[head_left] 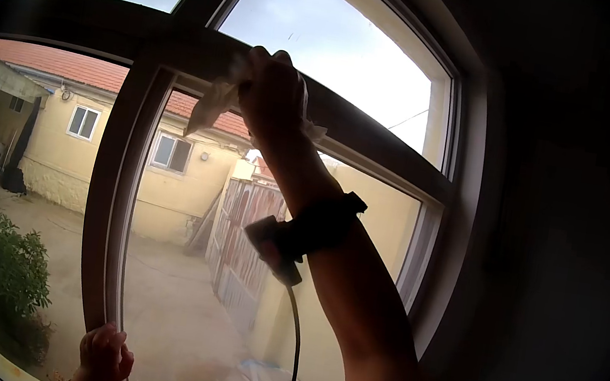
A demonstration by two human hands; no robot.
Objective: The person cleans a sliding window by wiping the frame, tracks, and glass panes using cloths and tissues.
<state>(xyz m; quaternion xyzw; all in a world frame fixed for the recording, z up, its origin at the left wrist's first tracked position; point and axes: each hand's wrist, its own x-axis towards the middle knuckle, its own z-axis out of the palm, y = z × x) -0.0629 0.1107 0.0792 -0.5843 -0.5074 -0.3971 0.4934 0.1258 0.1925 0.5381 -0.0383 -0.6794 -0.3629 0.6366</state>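
My right hand (275, 97) is raised to the dark horizontal bar (354, 119) of the window. Its fingers are closed on a pale, thin cloth (210, 108), with loose ends sticking out on both sides of the fist. The cloth lies against the bar; how much of it touches is hidden by my hand. Low in the view, my left hand (106, 356) has its fingers curled around the edge of the vertical window post (110, 202). A dark strap (328, 221) with a small device (273, 248) circles my right wrist.
A cable (296, 345) hangs down from the wrist device. Glass panes fill the frame. Outside are a yellow house (65, 149) with a red roof, a green bush (2, 265) and a metal gate (244, 236). A dark wall (557, 226) stands to the right.
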